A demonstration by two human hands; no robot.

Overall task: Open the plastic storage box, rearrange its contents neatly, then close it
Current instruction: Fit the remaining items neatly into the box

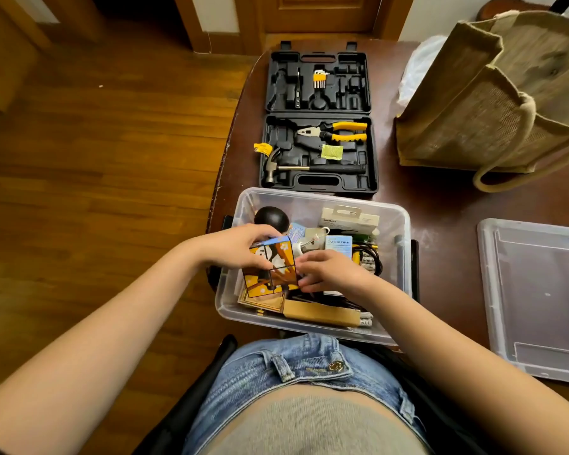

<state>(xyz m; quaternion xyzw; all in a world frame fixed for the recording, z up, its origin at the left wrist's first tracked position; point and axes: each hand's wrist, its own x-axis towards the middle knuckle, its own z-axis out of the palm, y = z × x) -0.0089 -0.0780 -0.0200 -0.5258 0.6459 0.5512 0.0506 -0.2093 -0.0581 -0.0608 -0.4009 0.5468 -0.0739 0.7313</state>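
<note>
The clear plastic storage box (403, 224) stands open at the table's near edge, full of small items. Its clear lid (539, 300) lies flat on the table to the right. Over the box's left side I hold an orange picture cube (271, 269). My left hand (240, 243) grips the cube from the top and left. My right hand (329, 270) pinches its right edge. Inside the box lie a black ball (271, 218), a white carton (349, 220), a blue-and-white packet (339, 243), black cables (372, 257) and a brown cardboard sleeve (322, 313).
An open black tool case (317, 119) with pliers, a hammer and hex keys lies just behind the box. A jute bag (493, 93) stands at the back right. The table's left edge (225, 152) drops to a wooden floor. My lap is right below the box.
</note>
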